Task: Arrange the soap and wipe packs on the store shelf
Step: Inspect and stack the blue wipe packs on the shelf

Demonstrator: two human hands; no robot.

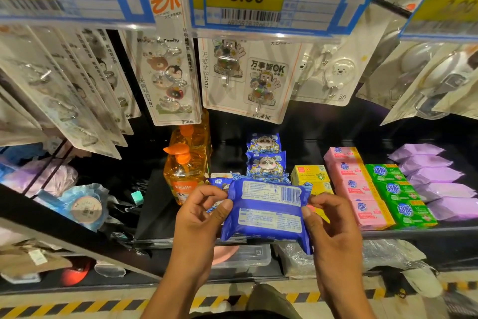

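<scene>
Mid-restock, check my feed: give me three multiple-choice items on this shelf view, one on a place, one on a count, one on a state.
1. What stands just left of the panda wipe packs on the shelf?
A. orange pump bottles
B. glass jars
C. paper towels
2. How many green soap packs lie in their row?
A. one
B. three
C. six
3. How is the blue pack held?
A. one hand alone
B. lying on the shelf
C. both hands, barcode side showing

Answers: 1 A, the bottles stand beside them; 2 B, three green faces show; 3 C, the left hand and right hand pinch its ends.
</scene>
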